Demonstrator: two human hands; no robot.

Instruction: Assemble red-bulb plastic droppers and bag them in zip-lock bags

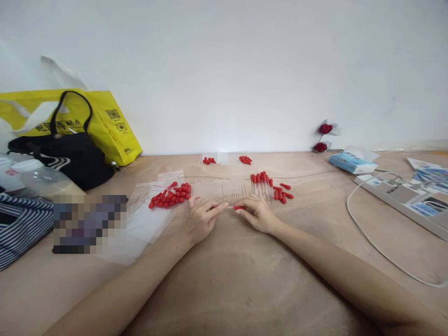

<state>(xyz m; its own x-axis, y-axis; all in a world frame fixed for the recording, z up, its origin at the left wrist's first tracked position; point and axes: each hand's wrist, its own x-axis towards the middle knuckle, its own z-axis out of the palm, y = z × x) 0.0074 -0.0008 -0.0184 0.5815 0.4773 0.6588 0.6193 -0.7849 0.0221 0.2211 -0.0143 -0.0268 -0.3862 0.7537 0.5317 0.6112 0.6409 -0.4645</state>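
Between my hands is a thin clear tube (230,207) with a red rubber bulb (239,207) at its right end. My left hand (203,218) pinches the tube's left end, and my right hand (257,213) grips the bulb. Just behind them lies a row of clear tubes (220,189), side by side. Several tubes at the row's right end carry red bulbs (263,178). Loose red bulbs (284,193) lie to the right of these. A larger pile of red bulbs (171,196) rests on plastic bags at the row's left.
Clear plastic bags (145,224) lie at the left, near a bottle (49,179), black bag (77,156) and yellow bag (121,126). A bag with red bulbs (224,158) lies by the wall. Tissues (353,161), a white cable (371,245) and a tray (402,200) are right.
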